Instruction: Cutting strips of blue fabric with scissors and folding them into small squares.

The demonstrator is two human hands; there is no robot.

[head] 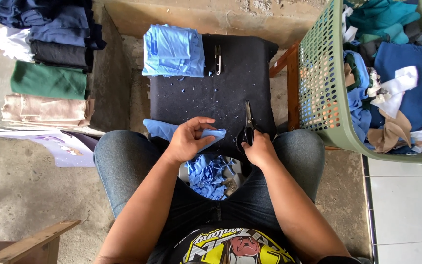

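Left hand [187,139] fingers curl, pinching a blue cloth piece [172,131]; right hand [259,149] fingers grip black scissors [247,128], blades pointing away.

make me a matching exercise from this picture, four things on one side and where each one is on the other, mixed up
Things:
1. scissors
2. folded blue stack
3. green basket
4. blue scraps

Places:
a. between the person's knees
b. far left corner of the black pad
c. in the right hand
d. right of the black pad, full of mixed cloth

Pairs: 1-c, 2-b, 3-d, 4-a
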